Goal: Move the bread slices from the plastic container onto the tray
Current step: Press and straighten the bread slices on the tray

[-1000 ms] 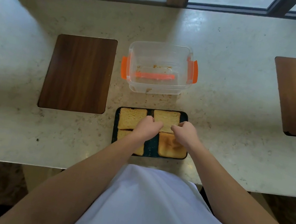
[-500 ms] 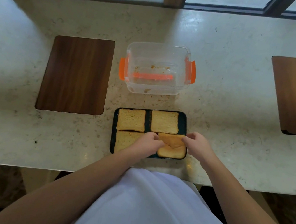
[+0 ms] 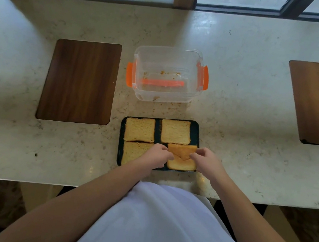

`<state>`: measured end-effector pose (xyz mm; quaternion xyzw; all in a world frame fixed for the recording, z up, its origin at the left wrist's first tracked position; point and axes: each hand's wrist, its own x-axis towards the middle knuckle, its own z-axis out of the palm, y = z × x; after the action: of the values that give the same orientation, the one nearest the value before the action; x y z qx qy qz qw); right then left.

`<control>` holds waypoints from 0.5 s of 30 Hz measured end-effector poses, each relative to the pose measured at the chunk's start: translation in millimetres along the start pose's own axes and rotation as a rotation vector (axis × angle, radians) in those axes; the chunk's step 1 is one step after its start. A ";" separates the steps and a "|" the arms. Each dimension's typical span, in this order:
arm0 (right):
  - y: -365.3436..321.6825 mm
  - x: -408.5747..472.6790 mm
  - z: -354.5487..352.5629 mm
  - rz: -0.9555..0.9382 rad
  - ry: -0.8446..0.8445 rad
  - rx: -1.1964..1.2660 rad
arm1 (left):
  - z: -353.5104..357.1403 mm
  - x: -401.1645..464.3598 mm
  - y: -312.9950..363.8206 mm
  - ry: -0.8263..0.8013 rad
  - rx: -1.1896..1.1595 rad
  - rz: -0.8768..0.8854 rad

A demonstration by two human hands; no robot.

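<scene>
Hands (image 3: pixel 157 154) (image 3: pixel 207 161) hold bread slice (image 3: pixel 182 150) over tray (image 3: pixel 195 130), marble counter (image 3: pixel 236 114).

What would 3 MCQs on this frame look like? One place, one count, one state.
1. Where does the tray sit relative to the container?
A. nearer the person
B. beyond it
C. on the left board

2. How many slices lie flat on the tray, not counting the lifted one?
A. two
B. four
C. six

3. What state is the container in?
A. lidded and full
B. open, only crumbs inside
C. tipped on its side

Answers:
1 A: the tray lies between the container and the counter's near edge.
2 B: far left slice, far right slice, near left slice and near right slice lie flat; both hands, left hand and right hand, pinch a fifth, the held slice, tilted above the near right slice.
3 B: no lid is on it, and only crumbs show on its floor.
</scene>
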<state>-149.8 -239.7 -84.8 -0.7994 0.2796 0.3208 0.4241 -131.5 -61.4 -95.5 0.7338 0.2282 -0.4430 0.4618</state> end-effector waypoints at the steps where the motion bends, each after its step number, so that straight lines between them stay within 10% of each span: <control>1: -0.6 0.1 0.4 -0.001 -0.007 -0.005 | -1.6 -0.1 0.0 -0.004 -0.007 -0.006; 15: -10.6 1.8 13.7 -0.020 -0.077 0.029 | -26.2 -2.1 0.5 0.052 -0.056 -0.122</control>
<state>-144.8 -223.2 -86.8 -0.7830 0.2597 0.3432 0.4491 -120.7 -38.5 -88.7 0.7165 0.2971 -0.4444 0.4482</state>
